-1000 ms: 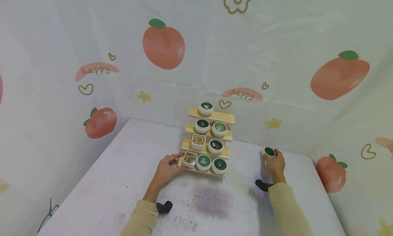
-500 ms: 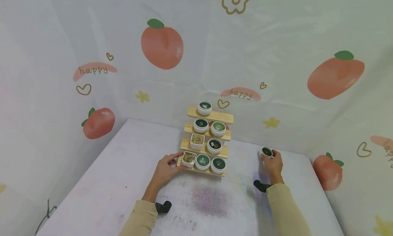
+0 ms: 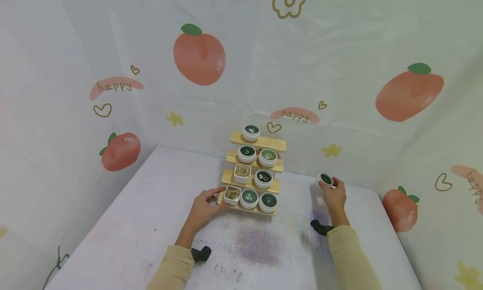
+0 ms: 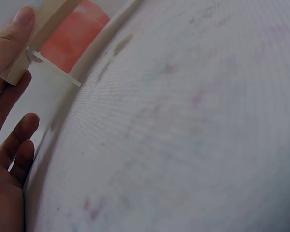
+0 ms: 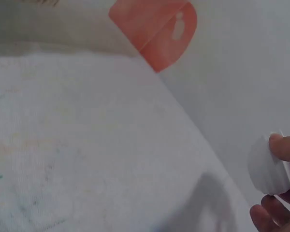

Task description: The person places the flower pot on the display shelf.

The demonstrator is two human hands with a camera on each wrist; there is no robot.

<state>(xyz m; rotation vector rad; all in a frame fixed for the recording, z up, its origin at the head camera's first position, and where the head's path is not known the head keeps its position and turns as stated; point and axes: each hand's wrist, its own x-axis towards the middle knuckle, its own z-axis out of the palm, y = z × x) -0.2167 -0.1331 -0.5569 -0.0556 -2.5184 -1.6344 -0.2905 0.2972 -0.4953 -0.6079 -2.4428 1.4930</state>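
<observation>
My left hand (image 3: 203, 207) grips the left end of the bottom board of a four-tier wooden display stand (image 3: 269, 144), and the left wrist view shows the thumb on the board's edge (image 4: 20, 67). Right beside those fingers sits a square white pot with speckled brown-green contents (image 3: 232, 194). Off to the right, my right hand (image 3: 336, 197) pinches a round white pot with a dark green top (image 3: 326, 179) between thumb and fingers. That pot is tilted and held over the table's back right; its white side (image 5: 268, 166) shows in the right wrist view.
The bottom tier also bears two round green-topped pots (image 3: 249, 198). Above stand another square pot (image 3: 242, 172), a dark-topped pot (image 3: 263, 178), two round pots on the third tier and one round pot (image 3: 251, 132) on top. A patterned cloth wall (image 3: 226, 101) borders the white table (image 3: 181, 172).
My right hand has lifted the round pot a little and tilted it. The left hand keeps its place on the stand. The view has shifted slightly.
</observation>
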